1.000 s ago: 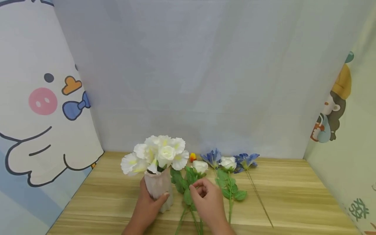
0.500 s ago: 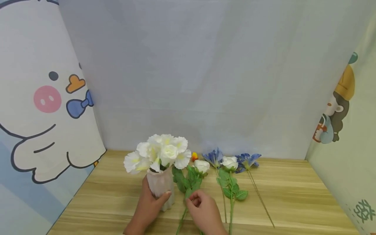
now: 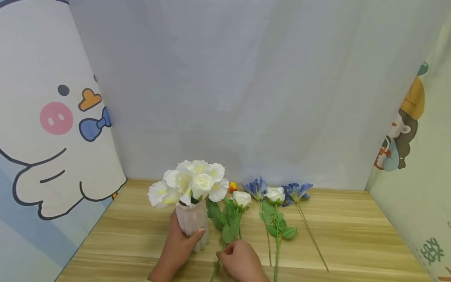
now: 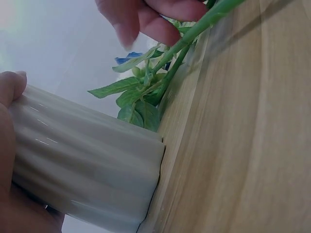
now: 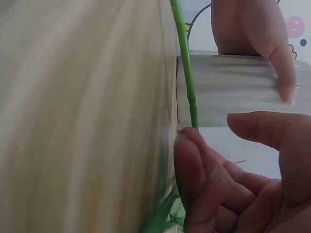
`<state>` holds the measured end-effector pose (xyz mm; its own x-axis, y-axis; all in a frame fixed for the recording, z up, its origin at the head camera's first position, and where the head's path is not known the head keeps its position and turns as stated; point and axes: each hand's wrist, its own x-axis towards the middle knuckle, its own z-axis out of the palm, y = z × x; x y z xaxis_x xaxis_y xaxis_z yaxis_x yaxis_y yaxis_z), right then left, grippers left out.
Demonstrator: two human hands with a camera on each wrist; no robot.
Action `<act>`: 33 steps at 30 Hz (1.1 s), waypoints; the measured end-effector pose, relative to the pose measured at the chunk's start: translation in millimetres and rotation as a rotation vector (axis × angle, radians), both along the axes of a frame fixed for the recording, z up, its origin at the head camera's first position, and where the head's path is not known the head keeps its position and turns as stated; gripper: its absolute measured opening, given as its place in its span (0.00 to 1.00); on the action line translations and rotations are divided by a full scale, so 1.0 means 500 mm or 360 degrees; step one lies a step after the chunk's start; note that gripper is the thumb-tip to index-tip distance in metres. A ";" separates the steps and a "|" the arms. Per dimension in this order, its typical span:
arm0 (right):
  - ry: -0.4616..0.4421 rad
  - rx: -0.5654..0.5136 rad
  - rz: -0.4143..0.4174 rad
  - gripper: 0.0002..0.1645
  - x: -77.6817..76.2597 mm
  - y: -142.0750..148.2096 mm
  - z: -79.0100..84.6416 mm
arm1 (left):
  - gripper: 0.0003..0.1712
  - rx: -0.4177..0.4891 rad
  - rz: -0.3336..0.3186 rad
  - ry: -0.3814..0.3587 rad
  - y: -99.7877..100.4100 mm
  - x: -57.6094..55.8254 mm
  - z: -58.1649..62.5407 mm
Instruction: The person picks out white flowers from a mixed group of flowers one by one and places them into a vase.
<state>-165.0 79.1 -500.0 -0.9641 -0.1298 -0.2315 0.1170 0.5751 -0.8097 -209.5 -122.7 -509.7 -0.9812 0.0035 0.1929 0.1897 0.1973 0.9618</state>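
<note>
My left hand [image 3: 179,243] grips a pale, ribbed vase [image 3: 193,229] standing upright on the table. White ruffled flowers [image 3: 186,176] and a white rose [image 3: 202,185] fill its mouth. Right of the vase lies another white rose [image 3: 241,199] with green leaves [image 3: 228,227]. My right hand [image 3: 241,260] is low over its stems, fingers bent. In the right wrist view, fingertips [image 5: 187,138] meet a green stem [image 5: 187,73], while the thumb [image 5: 257,127] stands apart from them. The left wrist view shows the vase [image 4: 92,155] resting on its base, with a stem [image 4: 194,31] beside the right fingers.
Farther right on the wooden table [image 3: 345,227] lie a white rose [image 3: 275,194] and two blue flowers [image 3: 255,188] on long stems. A small orange-yellow bloom [image 3: 233,187] is near the back edge. A grey curtain [image 3: 239,98] hangs behind, with printed cloths at both sides.
My right hand has moved down along the leafy stems toward the near table edge. The left hand keeps its hold on the vase. The head view has shifted slightly.
</note>
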 end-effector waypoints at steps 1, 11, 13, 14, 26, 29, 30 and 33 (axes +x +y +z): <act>-0.0010 -0.0003 0.0009 0.18 0.001 -0.003 -0.002 | 0.51 0.0011 -0.0005 -0.0003 0.000 -0.001 -0.001; -0.0149 -0.0199 0.0031 0.13 -0.005 -0.017 -0.008 | 0.50 -0.0012 -0.0002 -0.0012 -0.001 0.000 0.001; -0.0197 -0.0303 -0.0003 0.10 -0.007 -0.017 -0.014 | 0.52 -0.0039 0.0011 -0.0001 -0.001 0.000 0.000; -0.0216 -0.0355 -0.0025 0.09 -0.008 -0.017 -0.016 | 0.52 -0.0053 0.0017 0.0007 -0.001 0.000 -0.001; -0.0272 -0.0729 -0.0261 0.05 -0.025 -0.027 -0.035 | 0.55 -0.0083 0.0062 0.0108 -0.001 0.002 0.000; -0.0241 -0.0870 -0.0295 0.08 -0.026 -0.029 -0.038 | 0.54 -0.0077 0.0069 0.0126 0.000 0.001 0.000; -0.0225 -0.0914 -0.0304 0.09 -0.026 -0.029 -0.038 | 0.54 -0.0078 0.0071 0.0145 0.000 0.001 -0.001; -0.0178 -0.1017 -0.0311 0.12 -0.023 -0.028 -0.029 | 0.53 -0.0073 0.0056 0.0131 0.005 0.014 0.025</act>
<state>-176.3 65.0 -514.6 -0.9586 -0.0999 -0.2668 0.2729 -0.0526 -0.9606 -202.7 -120.1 -497.1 -0.9618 -0.0203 0.2731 0.2597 0.2486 0.9331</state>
